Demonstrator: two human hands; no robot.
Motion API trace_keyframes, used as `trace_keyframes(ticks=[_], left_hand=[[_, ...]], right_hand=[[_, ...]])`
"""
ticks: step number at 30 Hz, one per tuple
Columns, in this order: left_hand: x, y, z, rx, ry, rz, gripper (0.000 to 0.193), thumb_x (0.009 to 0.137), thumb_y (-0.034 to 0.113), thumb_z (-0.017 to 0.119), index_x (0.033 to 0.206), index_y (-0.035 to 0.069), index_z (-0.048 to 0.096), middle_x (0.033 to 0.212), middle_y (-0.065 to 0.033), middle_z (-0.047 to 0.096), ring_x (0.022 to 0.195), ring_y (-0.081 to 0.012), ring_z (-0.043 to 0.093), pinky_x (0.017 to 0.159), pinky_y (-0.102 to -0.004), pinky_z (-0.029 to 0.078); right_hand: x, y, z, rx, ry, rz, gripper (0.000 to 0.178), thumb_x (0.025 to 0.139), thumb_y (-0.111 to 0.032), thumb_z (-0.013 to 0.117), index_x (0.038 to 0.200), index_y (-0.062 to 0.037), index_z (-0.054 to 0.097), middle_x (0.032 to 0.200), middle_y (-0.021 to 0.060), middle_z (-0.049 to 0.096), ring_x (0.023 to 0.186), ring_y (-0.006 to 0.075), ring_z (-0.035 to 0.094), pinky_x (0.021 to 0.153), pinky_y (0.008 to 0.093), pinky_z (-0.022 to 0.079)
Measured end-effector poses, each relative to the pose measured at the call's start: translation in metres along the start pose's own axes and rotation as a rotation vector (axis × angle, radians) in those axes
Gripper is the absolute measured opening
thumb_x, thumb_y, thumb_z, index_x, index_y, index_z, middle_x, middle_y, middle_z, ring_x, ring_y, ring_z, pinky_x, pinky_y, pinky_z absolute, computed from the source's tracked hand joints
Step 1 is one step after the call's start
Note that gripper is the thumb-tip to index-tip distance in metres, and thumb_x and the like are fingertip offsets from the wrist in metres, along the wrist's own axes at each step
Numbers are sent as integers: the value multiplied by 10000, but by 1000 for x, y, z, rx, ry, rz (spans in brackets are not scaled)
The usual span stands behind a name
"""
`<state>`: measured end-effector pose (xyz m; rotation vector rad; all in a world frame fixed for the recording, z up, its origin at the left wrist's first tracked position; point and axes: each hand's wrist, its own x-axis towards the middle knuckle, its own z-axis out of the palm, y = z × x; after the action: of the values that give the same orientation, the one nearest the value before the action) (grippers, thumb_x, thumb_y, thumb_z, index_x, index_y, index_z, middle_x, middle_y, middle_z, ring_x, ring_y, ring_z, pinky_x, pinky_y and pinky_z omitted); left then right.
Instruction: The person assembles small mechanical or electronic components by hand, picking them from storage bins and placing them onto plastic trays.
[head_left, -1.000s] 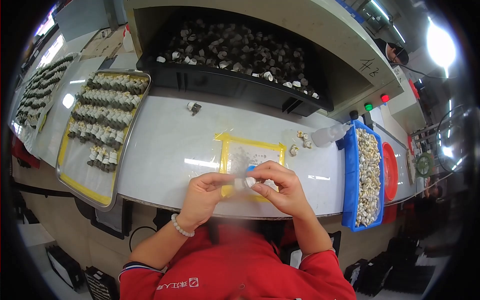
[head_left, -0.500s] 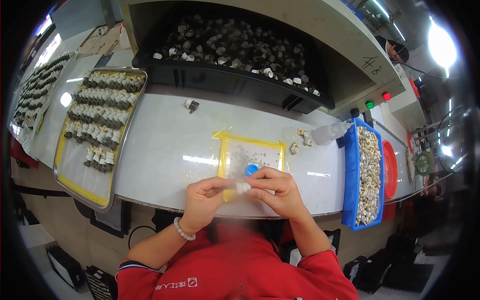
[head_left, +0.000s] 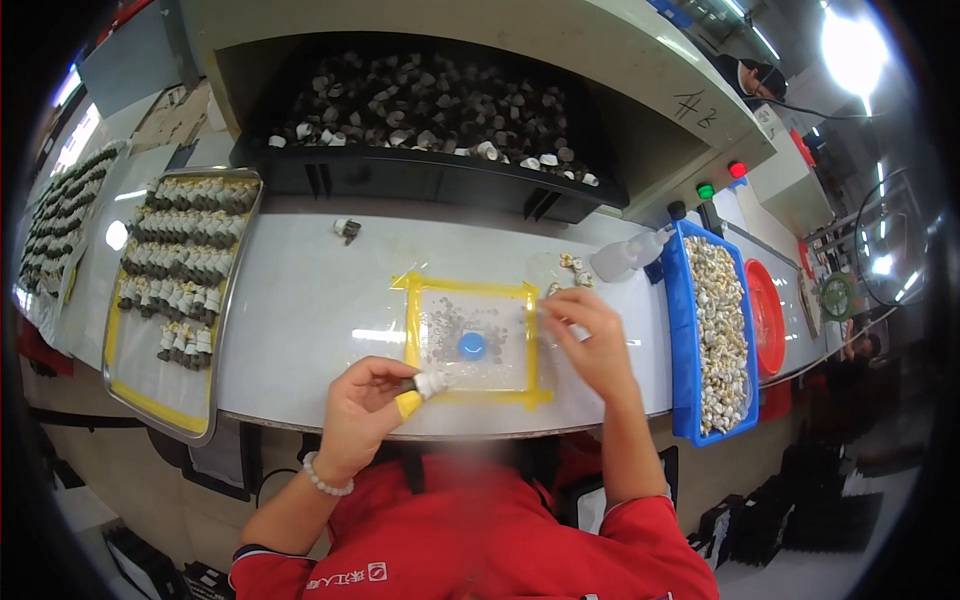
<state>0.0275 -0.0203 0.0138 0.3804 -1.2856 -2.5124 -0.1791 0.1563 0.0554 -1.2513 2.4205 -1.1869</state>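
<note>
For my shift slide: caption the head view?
Left hand holds a white-and-dark part by a blue cap, right hand near loose pieces.

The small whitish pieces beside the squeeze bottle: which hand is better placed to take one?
Right, I judge: the right hand hovers close to the small whitish pieces, though whether it holds something is unclear. The left hand is farther away and holds a white-and-dark part.

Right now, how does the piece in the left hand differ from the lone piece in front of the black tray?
The held piece is pinched in the left hand; the lone piece lies on the table. The hand partly covers the held piece; the lone piece is uncovered. Both show white and dark parts.
</note>
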Motion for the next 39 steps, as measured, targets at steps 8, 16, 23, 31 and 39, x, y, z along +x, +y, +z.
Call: trace_keyframes(ticks=[8, 16, 23, 31, 39], left_hand=[[-50, 101, -89, 686, 601, 652, 267, 756, -117, 547, 1015, -53, 530, 995, -70, 564, 927, -130, 530, 829, -255, 421], [-80, 143, -180, 1352, 1033, 469, 218, 696, 7, 589, 912, 17, 567, 869, -61, 612, 825, -154, 586, 757, -286, 453], [-71, 139, -190, 1449, 932, 318, 133, 716, 33, 575, 848, 17, 562, 809, -77, 613, 794, -193, 587, 740, -325, 446], [-76, 139, -165, 1573, 852, 345, 174, 719, 28, 545, 891, -2, 539, 901, -121, 596, 840, -256, 569, 772, -346, 436], [21, 86, -48, 1614, 327, 653, 353, 721, 62, 594, 1057, -16, 516, 1076, -204, 531, 952, -350, 528, 839, -393, 429]], right_hand=[[15, 35, -18, -432, -33, -273, 271, 695, 80, 539, 949, 13, 609, 985, 144, 597, 879, 319, 542, 780, 358, 446], [8, 26, -6, -316, 51, -92, 170, 709, 56, 593, 877, 32, 581, 826, 122, 544, 720, 243, 569, 639, 302, 459], [0, 25, 0, -429, 135, -73, 165, 696, 50, 607, 853, 13, 570, 824, 122, 545, 732, 259, 548, 665, 323, 449], [-12, 21, 9, -533, 172, -257, 188, 691, 39, 594, 875, 5, 589, 837, 144, 602, 784, 304, 558, 695, 380, 449], [-27, 28, 9, -498, 173, -311, 209, 696, 32, 619, 904, 15, 618, 935, 138, 617, 826, 283, 573, 701, 343, 473]])
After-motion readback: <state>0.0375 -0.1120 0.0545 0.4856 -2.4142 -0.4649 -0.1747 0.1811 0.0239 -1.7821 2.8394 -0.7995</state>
